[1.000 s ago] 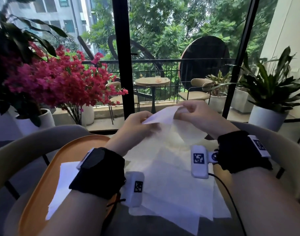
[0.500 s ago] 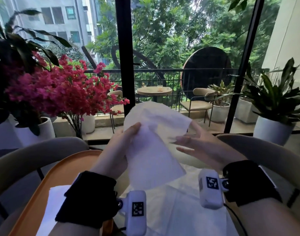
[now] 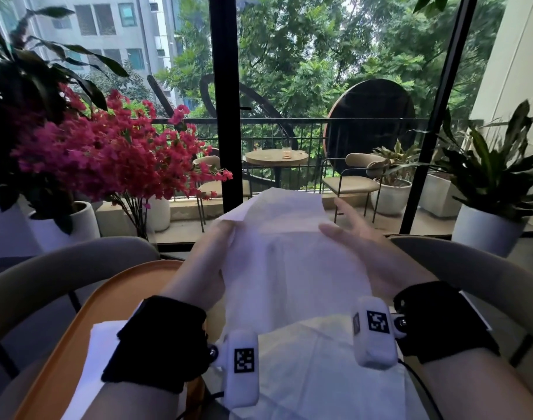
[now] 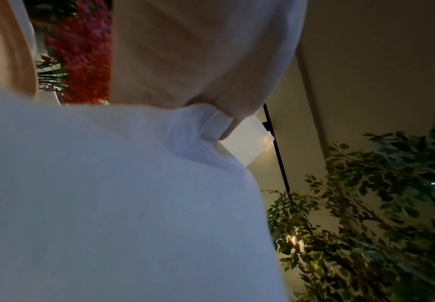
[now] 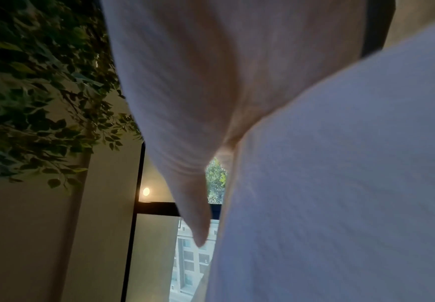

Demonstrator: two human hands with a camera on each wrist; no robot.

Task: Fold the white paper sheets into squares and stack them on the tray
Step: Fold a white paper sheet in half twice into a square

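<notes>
A white paper sheet (image 3: 289,262) is held up in the air in front of me, spread between both hands. My left hand (image 3: 226,237) pinches its left edge; the left wrist view shows the paper (image 4: 108,204) bunched under the thumb. My right hand (image 3: 335,222) holds the right edge, thumb on the front and fingers stretched out behind it. The sheet (image 5: 340,183) fills the right of the right wrist view. An orange tray (image 3: 107,298) lies at the lower left with a folded white paper (image 3: 101,347) on it. Below the hands lies a pile of flat sheets (image 3: 319,377).
Two curved chair backs (image 3: 62,268) ring the table at left and right. Beyond stand a pink flowering plant (image 3: 107,156) in a white pot, a black window frame (image 3: 226,116), and a green potted plant (image 3: 495,183) at the right.
The sheet came up off the pile in my left hand. My right hand, free half a second ago, now holds its right edge, and the sheet is spread wider.
</notes>
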